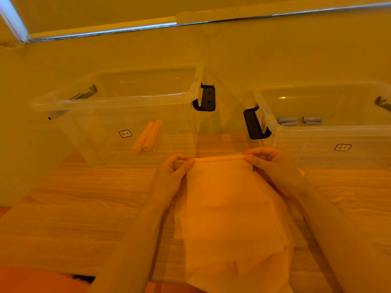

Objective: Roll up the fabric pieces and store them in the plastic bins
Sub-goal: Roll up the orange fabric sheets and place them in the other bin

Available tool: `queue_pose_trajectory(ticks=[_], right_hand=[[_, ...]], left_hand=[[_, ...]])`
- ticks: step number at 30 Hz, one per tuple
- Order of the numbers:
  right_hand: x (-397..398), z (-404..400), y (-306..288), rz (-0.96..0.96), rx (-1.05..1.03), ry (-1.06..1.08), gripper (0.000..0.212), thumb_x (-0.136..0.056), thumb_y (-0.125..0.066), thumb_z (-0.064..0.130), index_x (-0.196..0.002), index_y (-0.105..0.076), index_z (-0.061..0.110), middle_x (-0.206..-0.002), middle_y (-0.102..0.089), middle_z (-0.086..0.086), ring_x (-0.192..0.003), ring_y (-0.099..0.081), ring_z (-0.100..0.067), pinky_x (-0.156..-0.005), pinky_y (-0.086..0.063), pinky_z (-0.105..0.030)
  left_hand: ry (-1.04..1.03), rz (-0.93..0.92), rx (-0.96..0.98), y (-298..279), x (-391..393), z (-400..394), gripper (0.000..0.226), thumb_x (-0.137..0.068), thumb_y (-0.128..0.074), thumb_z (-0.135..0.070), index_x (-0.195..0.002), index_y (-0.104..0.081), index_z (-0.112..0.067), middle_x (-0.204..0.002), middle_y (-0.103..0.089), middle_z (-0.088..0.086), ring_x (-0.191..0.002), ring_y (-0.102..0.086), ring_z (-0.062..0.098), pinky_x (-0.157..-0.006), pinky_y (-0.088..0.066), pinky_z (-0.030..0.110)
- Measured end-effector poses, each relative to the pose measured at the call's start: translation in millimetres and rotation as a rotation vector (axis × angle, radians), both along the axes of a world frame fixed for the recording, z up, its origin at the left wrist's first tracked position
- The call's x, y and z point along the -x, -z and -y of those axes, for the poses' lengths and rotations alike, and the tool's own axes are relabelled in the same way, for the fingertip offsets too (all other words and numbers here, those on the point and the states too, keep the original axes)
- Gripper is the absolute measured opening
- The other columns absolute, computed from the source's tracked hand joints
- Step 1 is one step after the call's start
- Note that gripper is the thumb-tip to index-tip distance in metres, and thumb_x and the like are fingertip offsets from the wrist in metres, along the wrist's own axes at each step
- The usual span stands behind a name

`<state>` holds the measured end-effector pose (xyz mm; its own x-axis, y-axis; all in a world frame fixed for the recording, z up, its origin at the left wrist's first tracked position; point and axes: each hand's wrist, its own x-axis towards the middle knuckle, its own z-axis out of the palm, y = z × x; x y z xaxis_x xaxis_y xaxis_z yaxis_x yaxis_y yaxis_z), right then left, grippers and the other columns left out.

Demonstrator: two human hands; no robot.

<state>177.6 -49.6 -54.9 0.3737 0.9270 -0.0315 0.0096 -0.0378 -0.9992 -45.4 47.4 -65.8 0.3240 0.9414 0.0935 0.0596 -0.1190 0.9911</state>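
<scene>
Fabric [228, 208], a thin pale orange sheet, lies flat on the wooden table [84, 208] in front of the person, running from the near edge toward the far side. Its far edge is turned over into a narrow tight roll [219, 159] that spans the gap between both hands. The left hand [173, 168] pinches the left end of that roll, thumb and curled fingers closed round it. The right hand [270, 163] pinches the right end in the same way, fingers bent over the top. More loose fabric shows underneath the sheet near the table's near edge, its layers overlapping; how many pieces there are cannot be told.

Two clear plastic bins stand along the far side of the table against the wall. The left bin [118, 102] holds two orange fabric rolls [148, 136] lying side by side on its floor, and it bears a small label [125, 133] on its front wall. The right bin [317, 132] holds grey fabric rolls [300, 120] near its back, and has a similar label [342, 147] on its front. Black handles [206, 98] hang open at the bins' facing ends, with bare table between the two bins just beyond the roll.
</scene>
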Motion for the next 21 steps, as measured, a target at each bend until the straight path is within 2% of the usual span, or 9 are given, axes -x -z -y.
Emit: queue_pose_trajectory(ticks=[2,3,7,10,11,14,18,21], right_hand=[[0.7,0.1,0.4,0.034,-0.007,-0.002,0.011,-0.089,-0.061,0.013,-0.092,-0.070,0.019,-0.072,-0.070,0.000,-0.065,-0.063,-0.014,-0.059,-0.052,-0.024],[0.5,0.0,0.9,0.047,-0.006,-0.001,0.011,-0.089,-0.061,0.014,-0.091,-0.070,0.020,-0.070,-0.068,0.001,-0.062,-0.061,-0.013,-0.057,-0.051,-0.023],[0.7,-0.3,0.8,-0.045,-0.037,-0.018,0.014,-0.088,-0.061,0.011,-0.091,-0.071,0.020,-0.079,-0.071,-0.004,-0.072,-0.065,-0.019,-0.065,-0.055,-0.031],[1.3,1.3,-0.3,-0.118,-0.034,-0.010,0.019,-0.088,-0.059,0.005,-0.089,-0.072,0.019,-0.079,-0.072,-0.004,-0.068,-0.066,-0.014,-0.056,-0.053,-0.023],[1.1,1.7,0.0,-0.120,-0.035,-0.010,0.021,-0.088,-0.059,0.003,-0.087,-0.073,0.019,-0.080,-0.072,-0.005,-0.069,-0.066,-0.015,-0.057,-0.053,-0.023],[1.3,1.9,0.6,-0.130,-0.047,-0.016,0.020,-0.087,-0.060,0.005,-0.085,-0.075,0.018,-0.091,-0.072,-0.010,-0.084,-0.067,-0.023,-0.075,-0.055,-0.034],[1.5,1.6,-0.2,-0.051,-0.033,0.003,0.010,-0.084,-0.065,0.011,-0.089,-0.072,0.016,-0.085,-0.073,-0.004,-0.078,-0.069,-0.017,-0.069,-0.054,-0.030],[-0.6,1.0,0.3,-0.041,-0.026,-0.010,0.019,-0.085,-0.064,0.007,-0.098,-0.069,0.020,-0.088,-0.074,-0.005,-0.081,-0.070,-0.019,-0.072,-0.055,-0.032]], left_hand=[[0.010,0.019,0.017,-0.8,1.2,-0.7,0.005,-0.089,-0.063,-0.018,-0.090,-0.067,-0.014,-0.075,-0.066,0.003,-0.070,-0.061,0.020,-0.061,-0.047,0.034],[0.017,0.027,0.029,-1.0,2.0,-0.8,0.007,-0.089,-0.062,-0.018,-0.093,-0.069,-0.017,-0.079,-0.068,0.002,-0.072,-0.063,0.018,-0.061,-0.050,0.032],[0.054,0.114,0.113,-1.8,4.0,-1.2,0.016,-0.089,-0.061,-0.012,-0.098,-0.072,-0.017,-0.086,-0.072,-0.003,-0.073,-0.067,0.008,-0.058,-0.052,0.021],[0.042,0.149,0.131,-2.9,2.2,0.5,0.016,-0.087,-0.061,-0.006,-0.090,-0.073,-0.017,-0.084,-0.074,-0.003,-0.074,-0.067,0.008,-0.061,-0.053,0.021],[0.047,0.147,0.120,-3.6,1.4,1.4,0.015,-0.087,-0.061,-0.007,-0.089,-0.073,-0.016,-0.084,-0.074,-0.004,-0.075,-0.068,0.007,-0.062,-0.054,0.020],[0.053,0.120,0.092,-5.0,1.4,3.9,0.012,-0.087,-0.063,-0.009,-0.093,-0.072,-0.013,-0.084,-0.074,-0.005,-0.075,-0.068,0.006,-0.061,-0.054,0.018],[0.060,0.082,0.099,-2.7,2.6,2.3,0.023,-0.084,-0.067,-0.009,-0.105,-0.069,-0.017,-0.089,-0.075,0.003,-0.078,-0.070,0.016,-0.066,-0.058,0.029],[0.002,0.031,0.043,0.6,0.4,0.7,0.008,-0.084,-0.069,-0.011,-0.089,-0.072,-0.016,-0.078,-0.074,0.002,-0.071,-0.065,0.020,-0.064,-0.050,0.035]])
